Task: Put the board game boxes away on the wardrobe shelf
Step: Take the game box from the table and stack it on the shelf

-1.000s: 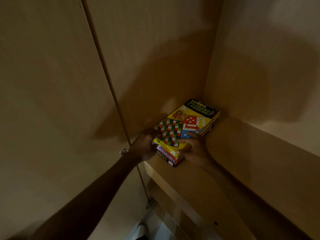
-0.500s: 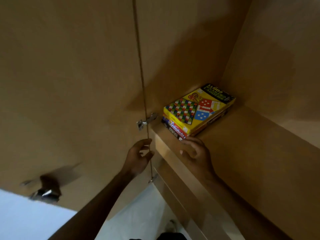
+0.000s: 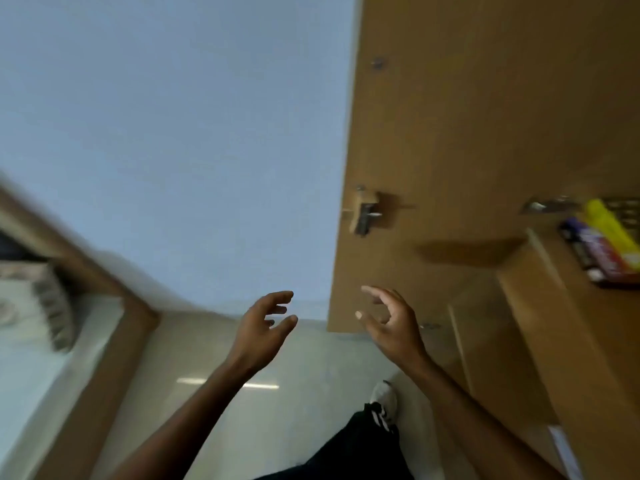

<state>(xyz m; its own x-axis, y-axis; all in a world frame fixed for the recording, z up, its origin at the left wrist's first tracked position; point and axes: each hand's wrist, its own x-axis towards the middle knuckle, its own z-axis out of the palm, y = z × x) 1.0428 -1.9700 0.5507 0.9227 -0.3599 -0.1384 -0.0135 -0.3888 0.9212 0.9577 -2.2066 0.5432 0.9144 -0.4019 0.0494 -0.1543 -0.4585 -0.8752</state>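
Observation:
A stack of board game boxes, yellow on top with darker boxes beneath, lies on the wooden wardrobe shelf at the far right, partly cut off by the frame edge and blurred. My left hand hangs in mid-air in the middle of the view, fingers spread, holding nothing. To its right, in front of the open wardrobe door, is my right hand, also spread and empty. Both hands are well below and left of the boxes.
The open wardrobe door carries a metal latch on its inner face. A pale blue wall fills the left. A wooden frame and blurred items stand at far left. My shoe rests on the light floor.
Both hands have let go of the stack and drawn back down out of the wardrobe. The view has swung left, so the boxes now sit at the right edge.

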